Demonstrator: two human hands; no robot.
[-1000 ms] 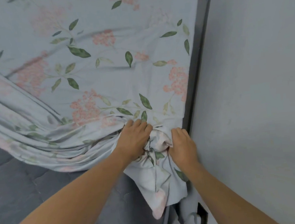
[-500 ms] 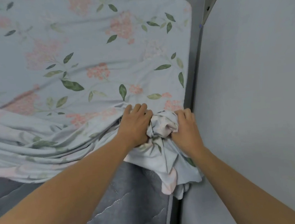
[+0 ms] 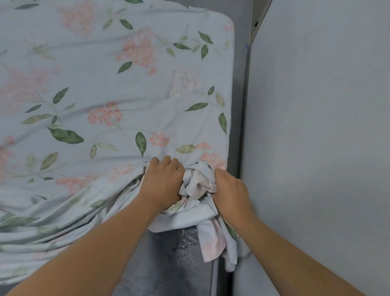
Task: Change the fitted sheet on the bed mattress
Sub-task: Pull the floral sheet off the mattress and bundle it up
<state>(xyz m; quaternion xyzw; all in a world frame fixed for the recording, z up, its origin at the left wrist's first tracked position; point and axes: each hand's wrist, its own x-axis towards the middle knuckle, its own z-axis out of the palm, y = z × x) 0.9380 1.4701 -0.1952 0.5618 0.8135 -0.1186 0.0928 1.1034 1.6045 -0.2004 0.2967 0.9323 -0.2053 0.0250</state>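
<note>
While left hand [image 3: 163, 183] and right hand [image 3: 231, 193] each clench its bunched corner, floral fitted sheet [image 3: 104, 89]: soft, light, likely elastic-edged; best gripped there, over grey mattress [image 3: 152, 269].
</note>
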